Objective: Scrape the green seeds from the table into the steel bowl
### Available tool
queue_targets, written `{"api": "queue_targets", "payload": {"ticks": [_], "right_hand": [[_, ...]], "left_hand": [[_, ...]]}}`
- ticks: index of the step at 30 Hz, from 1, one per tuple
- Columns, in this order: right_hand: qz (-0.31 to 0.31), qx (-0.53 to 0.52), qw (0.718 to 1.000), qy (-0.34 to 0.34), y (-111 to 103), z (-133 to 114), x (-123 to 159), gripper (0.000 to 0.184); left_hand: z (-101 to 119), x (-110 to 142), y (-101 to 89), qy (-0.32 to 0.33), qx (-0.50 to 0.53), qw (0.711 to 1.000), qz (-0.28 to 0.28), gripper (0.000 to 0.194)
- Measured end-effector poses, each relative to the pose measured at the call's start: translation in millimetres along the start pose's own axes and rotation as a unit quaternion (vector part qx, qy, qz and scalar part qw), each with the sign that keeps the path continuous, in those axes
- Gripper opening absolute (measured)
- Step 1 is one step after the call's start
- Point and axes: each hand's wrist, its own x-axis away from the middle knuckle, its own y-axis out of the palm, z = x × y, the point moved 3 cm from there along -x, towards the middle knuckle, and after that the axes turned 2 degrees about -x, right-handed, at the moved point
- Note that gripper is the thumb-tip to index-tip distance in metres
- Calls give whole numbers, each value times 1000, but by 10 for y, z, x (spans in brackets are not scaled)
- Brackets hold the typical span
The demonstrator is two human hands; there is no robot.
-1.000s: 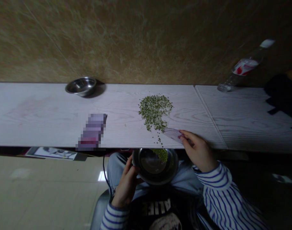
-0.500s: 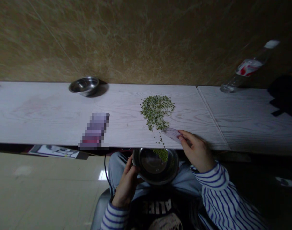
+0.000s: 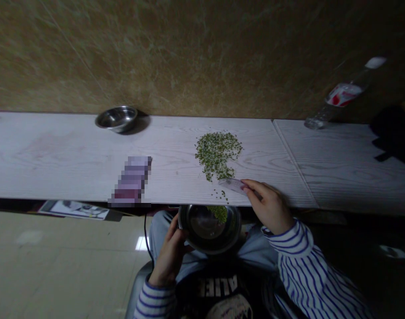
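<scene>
Small green beans (image 3: 217,150), which look like mung beans, lie spread in a patch on the white wood-grain table. A few are strewn between the patch and the front edge. My right hand (image 3: 268,206) pinches a thin see-through plastic piece (image 3: 231,184) with a curved edge, perhaps a protractor, laid low at the near side of the patch. Below the table edge, my left hand (image 3: 171,250) grips the left rim of a steel bowl (image 3: 207,246) over my lap. A small heap of the same beans sits at the bowl's far side.
A second steel bowl (image 3: 116,119) stands by the wall on the left. A blurred-out flat thing (image 3: 131,181) lies near the front edge. At the right are a plastic bottle (image 3: 341,95) and something dark (image 3: 391,133). A cable (image 3: 145,235) hangs below the table.
My right hand and the plastic piece have shifted a little left along the near side of the beans. My left hand has moved the bowl slightly left too.
</scene>
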Motion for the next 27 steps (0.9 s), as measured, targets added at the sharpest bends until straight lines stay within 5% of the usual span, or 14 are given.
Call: {"api": "queue_targets", "payload": {"ticks": [11,16,22,27], "right_hand": [[-61,-39,996,-48,84,-136,15,27],[-79,-67,994,-45,69,-137,79,25],[-23,-54,998,30,127,-5,74,30],[-59,-39,997,-2,208,-164,58,31]], "left_hand": [[2,-27,-170,5,1,1000,-20,72],[-36,-34,-115,7,-3,999,-34,71],[-74,23,0,-9,-6,999,-46,74],[-103,56,-33,-2,6,999,-49,73]]}}
